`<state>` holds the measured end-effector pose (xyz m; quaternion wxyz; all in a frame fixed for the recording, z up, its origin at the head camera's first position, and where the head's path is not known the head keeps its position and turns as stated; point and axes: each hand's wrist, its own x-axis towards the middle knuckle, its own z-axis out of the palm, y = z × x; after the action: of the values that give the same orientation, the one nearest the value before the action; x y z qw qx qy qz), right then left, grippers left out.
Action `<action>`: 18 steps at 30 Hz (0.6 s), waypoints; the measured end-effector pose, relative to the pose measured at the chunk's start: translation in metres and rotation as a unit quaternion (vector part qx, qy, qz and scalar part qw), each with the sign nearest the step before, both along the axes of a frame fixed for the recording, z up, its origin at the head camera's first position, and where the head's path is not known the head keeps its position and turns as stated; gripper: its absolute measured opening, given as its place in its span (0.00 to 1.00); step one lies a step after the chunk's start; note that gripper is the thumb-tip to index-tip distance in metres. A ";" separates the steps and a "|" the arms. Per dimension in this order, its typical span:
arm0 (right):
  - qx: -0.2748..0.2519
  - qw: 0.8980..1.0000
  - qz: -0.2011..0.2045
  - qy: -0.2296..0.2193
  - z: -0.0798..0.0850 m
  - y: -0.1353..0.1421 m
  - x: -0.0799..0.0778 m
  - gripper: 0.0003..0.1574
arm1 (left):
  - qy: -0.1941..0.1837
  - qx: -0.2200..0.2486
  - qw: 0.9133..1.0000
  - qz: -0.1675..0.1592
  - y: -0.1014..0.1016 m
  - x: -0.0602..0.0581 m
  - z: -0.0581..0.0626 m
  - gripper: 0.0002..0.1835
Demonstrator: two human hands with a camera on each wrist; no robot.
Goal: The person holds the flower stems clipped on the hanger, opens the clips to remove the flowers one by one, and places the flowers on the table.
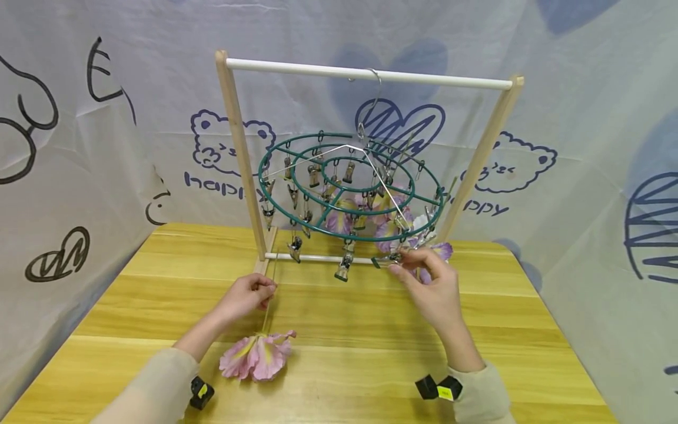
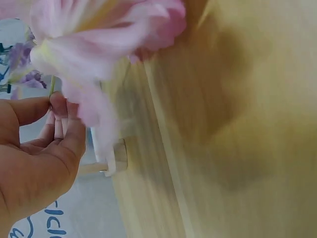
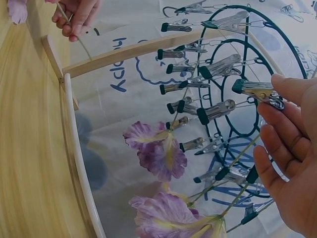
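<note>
My left hand [image 1: 246, 294] pinches the thin stem of a pink artificial flower [image 1: 256, 356], whose ruffled bloom hangs head down low over the table. In the left wrist view the bloom [image 2: 79, 49] fills the upper part, past the fingertips. My right hand [image 1: 431, 285] pinches a metal clip [image 3: 257, 91] with green-tipped jaws between thumb and fingers, at the front right of a round drying hanger [image 1: 371, 239]. This hanger has green rings with several metal clips dangling. Purple and pink flowers [image 3: 168, 215] hang from clips at its back right, bloom downward.
The hanger hooks over the white top rod [image 1: 424, 78] of a stand with wooden posts [image 1: 241, 141]. A white lower rod [image 1: 312, 258] crosses near the table [image 1: 360, 377]. Behind it hangs a pale cloth [image 1: 159, 70] with blue drawings.
</note>
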<state>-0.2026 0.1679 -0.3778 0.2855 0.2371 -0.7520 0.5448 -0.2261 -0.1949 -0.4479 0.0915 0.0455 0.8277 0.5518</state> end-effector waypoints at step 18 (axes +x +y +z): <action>-0.002 1.000 0.003 0.004 0.000 0.001 -0.001 0.16 | -0.031 -0.015 0.999 0.011 -0.010 -0.018 -0.016 0.12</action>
<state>-0.2035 0.1687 -0.3781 0.2872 0.2408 -0.7488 0.5467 -0.2438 -0.2052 -0.4636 0.1120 0.0177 0.8330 0.5415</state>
